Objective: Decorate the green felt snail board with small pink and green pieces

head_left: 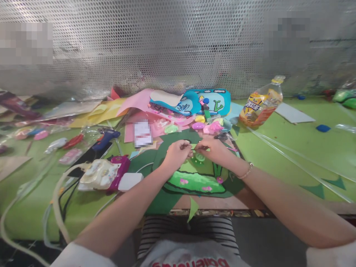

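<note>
A green picture (178, 185) of foam or paper, with dark outlines and small pink flowers, lies flat before me. Over its upper part, my left hand (178, 152) is closed with thumb and fingertips pinched together. Facing it, my right hand (213, 150) is pinched too, and a bracelet circles that wrist. A thin dark sliver seems to lie between the two sets of fingertips, too small to name. Just below them a light green spiral (200, 157) sits on the picture. Dark green stems (217, 170) stand out at its right side.
Behind lie a blue decorated board (222, 102), pink sheets (136, 100) and soft coloured clay lumps (198, 126). A tilted plastic bottle (260, 105) stands at right. On the left are a blue glue gun (107, 139), a power strip (118, 168) with plugs, and trailing cables (55, 193).
</note>
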Demonstrator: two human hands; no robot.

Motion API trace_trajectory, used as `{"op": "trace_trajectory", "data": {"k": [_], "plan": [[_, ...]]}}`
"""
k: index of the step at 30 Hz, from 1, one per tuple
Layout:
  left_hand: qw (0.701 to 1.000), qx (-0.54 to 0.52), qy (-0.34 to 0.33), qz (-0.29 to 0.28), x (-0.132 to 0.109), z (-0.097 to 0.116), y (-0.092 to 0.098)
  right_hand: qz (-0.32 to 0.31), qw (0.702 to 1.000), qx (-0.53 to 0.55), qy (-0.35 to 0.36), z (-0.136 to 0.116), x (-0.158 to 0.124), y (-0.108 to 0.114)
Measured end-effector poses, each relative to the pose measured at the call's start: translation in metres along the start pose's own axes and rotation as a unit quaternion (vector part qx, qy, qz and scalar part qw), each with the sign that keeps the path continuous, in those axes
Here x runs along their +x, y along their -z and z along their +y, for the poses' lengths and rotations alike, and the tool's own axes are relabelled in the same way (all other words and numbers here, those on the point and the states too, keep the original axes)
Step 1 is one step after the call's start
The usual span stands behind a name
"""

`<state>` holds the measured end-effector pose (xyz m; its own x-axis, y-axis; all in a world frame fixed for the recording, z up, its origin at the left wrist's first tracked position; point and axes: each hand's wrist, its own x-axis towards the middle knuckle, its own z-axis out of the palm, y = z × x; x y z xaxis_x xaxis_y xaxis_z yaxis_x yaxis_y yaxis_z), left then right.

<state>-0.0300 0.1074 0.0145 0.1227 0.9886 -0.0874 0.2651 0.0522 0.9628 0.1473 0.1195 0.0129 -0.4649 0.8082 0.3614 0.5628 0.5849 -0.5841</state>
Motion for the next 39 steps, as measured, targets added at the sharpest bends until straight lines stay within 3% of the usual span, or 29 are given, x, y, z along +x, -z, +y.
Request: {"op": "trace_trajectory", "data": {"k": [5, 11, 17, 39], "plan": [[0.99, 0.13, -0.062, 0.003, 0.002, -0.006, 0.002, -0.022, 1.0, -0.005, -0.008, -0.004, -0.001, -0.006], [0.973, 0.215, -0.079, 0.015, -0.003, -0.001, 0.004, -0.033, 0.999, 0.003, -0.02, -0.01, -0.001, -0.005], [0.966, 0.24, -0.092, 0.006, -0.005, -0.003, 0.004, -0.027, 0.997, 0.01, -0.07, -0.009, -0.001, -0.006], [0.928, 0.355, -0.112, -0.019, -0.009, 0.0, 0.004, -0.045, 0.996, -0.022, -0.069, -0.018, 0.001, -0.006]]}}
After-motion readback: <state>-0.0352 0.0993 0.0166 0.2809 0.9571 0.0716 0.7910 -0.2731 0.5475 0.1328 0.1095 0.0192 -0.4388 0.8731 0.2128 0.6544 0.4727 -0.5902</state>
